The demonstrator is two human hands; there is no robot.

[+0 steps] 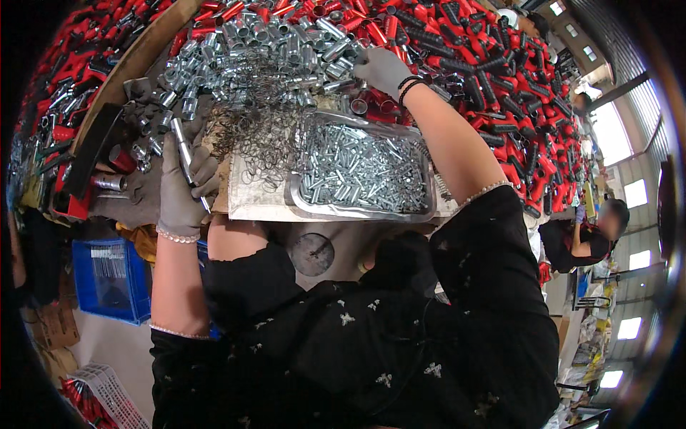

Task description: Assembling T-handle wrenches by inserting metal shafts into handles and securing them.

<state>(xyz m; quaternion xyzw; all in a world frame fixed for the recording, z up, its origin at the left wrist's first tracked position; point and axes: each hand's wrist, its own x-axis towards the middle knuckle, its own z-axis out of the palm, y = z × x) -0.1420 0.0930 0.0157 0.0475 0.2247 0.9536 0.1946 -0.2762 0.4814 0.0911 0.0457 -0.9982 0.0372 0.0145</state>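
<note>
My left hand (180,189), in a grey glove, is closed around a slim silver metal rod (184,151) with a thinner tip at its lower end. The rod stands tilted in front of the bench edge. Farther off to the right, my gloved right hand (384,71) reaches into a heap of shiny metal sleeves (293,46). Its fingers are curled together at the heap's right side, and what they grip is hidden. Between the hands lie a tangle of thin wire springs (261,136) and a clear tray (361,210) of small metal pins.
Red and black tool handles (493,79) are piled across the right and back. A wooden board (132,64) divides off more red parts at left. Below stand a blue crate (107,311) and a round stool (311,254). Another person (586,239) sits at far right.
</note>
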